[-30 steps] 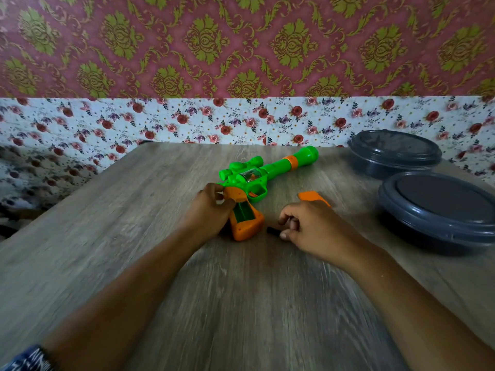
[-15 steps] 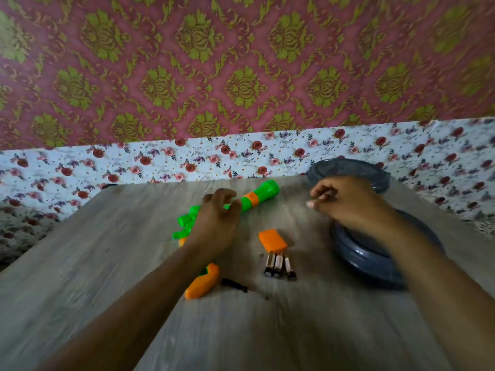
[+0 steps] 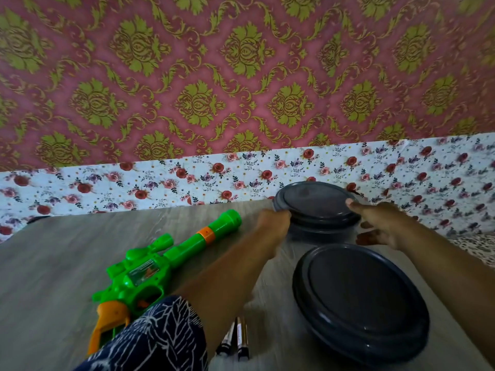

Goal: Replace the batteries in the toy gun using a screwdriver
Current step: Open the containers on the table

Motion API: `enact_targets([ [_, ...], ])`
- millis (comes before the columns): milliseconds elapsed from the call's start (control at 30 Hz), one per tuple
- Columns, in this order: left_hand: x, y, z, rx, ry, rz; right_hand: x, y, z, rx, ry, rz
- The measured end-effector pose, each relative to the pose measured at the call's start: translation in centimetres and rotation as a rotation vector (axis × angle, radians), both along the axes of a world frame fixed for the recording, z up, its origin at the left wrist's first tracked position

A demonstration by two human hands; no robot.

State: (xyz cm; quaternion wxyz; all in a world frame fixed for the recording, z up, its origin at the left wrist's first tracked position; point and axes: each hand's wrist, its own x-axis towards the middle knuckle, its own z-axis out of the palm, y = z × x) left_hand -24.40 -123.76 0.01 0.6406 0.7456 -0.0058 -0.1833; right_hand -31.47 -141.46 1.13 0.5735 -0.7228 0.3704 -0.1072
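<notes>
Grey lidded far container [image 3: 316,207] now sits between both hands: left hand [image 3: 273,223] grips its rim, right hand [image 3: 380,226] spread open at its side. They have left the toy gun [image 3: 150,271] and batteries [image 3: 237,341] on the surface [image 3: 53,263], likely fetching replacement batteries.

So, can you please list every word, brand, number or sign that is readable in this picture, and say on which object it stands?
No text can be read.
Batteries: dark labels with light markings, too small and blurred to read.
Toy gun: clear window on the side, no legible print.
Far container and near container: plain dark lids, no label seen.
Sleeve: leaf pattern only, no words.
</notes>
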Motion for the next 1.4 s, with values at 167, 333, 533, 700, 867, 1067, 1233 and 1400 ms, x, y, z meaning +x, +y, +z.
enact_targets([
  [167, 1.0, -0.9, -0.8, -0.057, 0.038, -0.032, 1.0, -0.2, -0.5, 0.058, -0.049, 0.008],
  [333, 0.3, 0.4, -0.1, -0.193, 0.083, -0.047, 0.4, 0.7, 0.3, 0.153, -0.161, -0.031],
  [533, -2.5, 6.0, 2.7, -0.301, 0.001, -0.158, -1.8, 3.4, 3.2, 0.157, -0.26, 0.072],
  [700, -6.6, 13.4, 4.0, -0.259, -0.135, -0.163, -3.4, 8.5, 4.3, 0.092, -0.297, 0.201],
  [867, -8.7, 20.9, 2.9, -0.196, -0.193, 0.021, -3.9, 15.9, 4.7, 0.019, -0.304, 0.331],
  [1067, -10.3, 30.4, 2.0, -0.161, -0.235, 0.284, -3.4, 24.3, 5.7, -0.046, -0.285, 0.549],
  [1233, -12.9, 37.2, 0.7, -0.164, -0.268, 0.44, -2.7, 30.2, 5.4, -0.092, -0.235, 0.686],
  [1400, -15.8, 41.5, -1.4, -0.214, -0.226, 0.47, -1.5, 35.8, 2.6, -0.113, -0.308, 0.736],
])
